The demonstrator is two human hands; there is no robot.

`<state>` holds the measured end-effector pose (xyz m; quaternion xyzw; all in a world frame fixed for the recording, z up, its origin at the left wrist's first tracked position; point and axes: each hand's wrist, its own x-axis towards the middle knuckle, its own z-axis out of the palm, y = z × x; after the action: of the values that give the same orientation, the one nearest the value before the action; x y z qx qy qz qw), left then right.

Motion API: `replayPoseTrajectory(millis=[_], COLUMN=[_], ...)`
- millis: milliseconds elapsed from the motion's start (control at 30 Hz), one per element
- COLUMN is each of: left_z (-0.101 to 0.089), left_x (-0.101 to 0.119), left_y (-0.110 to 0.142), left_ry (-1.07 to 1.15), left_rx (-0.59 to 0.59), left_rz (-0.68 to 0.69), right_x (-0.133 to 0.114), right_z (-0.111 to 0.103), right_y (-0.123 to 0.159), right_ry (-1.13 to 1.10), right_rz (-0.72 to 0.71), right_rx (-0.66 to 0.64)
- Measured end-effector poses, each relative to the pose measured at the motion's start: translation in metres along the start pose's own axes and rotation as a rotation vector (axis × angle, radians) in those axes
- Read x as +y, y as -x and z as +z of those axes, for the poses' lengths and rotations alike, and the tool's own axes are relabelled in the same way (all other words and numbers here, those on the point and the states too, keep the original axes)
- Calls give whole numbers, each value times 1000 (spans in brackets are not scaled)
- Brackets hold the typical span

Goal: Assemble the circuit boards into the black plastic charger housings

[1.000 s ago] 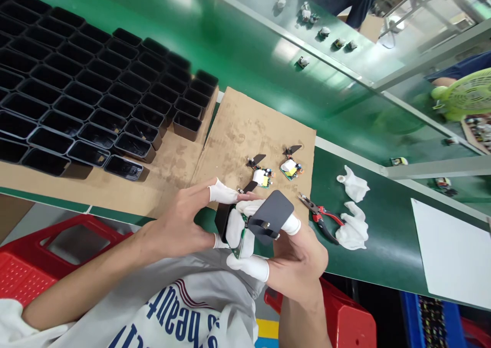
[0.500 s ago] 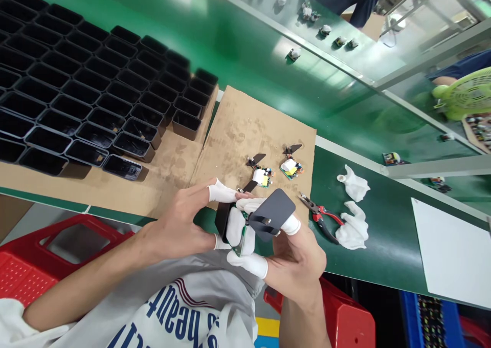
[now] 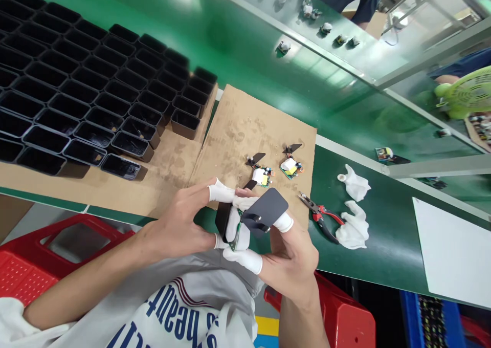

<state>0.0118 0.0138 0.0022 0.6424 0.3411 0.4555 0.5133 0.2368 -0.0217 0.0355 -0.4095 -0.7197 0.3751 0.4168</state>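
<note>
Since the earlier frame, a small shift of the right hand [image 3: 295, 266] to the left, together with the board [image 3: 237, 238] and the plate [image 3: 269, 202]; hardly any movement of the left hand [image 3: 176, 230]. Also, on the far belt [image 3: 230, 36], a slight drift of small units [image 3: 284, 47] to the left. To judge from this, less gap now between board and box [image 3: 222, 219], so probably some progress of the board toward the opening, but with part of it plainly outside.

Place of board and box: held close together between both hands, above the near edge of the table, just near of the cardboard [image 3: 245, 117]. Left thumb and finger, in white covers, grasping the box from its near and far sides; right thumb and fingers grasping the board, with some fingers hidden behind the plate.

As for looks: box black, standing at a tilt; board green and narrow from this angle, with white lumps [image 3: 232, 224] on it; plate dark, flat, round-cornered, with small prongs, slanting over the right fingers.
</note>
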Motion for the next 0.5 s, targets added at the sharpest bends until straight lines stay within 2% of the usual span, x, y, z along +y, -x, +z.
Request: replayPoseTrajectory(millis=[133,500], left_z=[0,-1], left_x=[2,-1], left_y=[-2,4], left_ry=[-19,-20], left_rx=[-18,-7], left_rz=[-32,5], right_x=[3,0], right_z=[1,4], right_y=[1,-2], right_ry=[-2,10], right_rz=[19,29], right_rx=[-7,22])
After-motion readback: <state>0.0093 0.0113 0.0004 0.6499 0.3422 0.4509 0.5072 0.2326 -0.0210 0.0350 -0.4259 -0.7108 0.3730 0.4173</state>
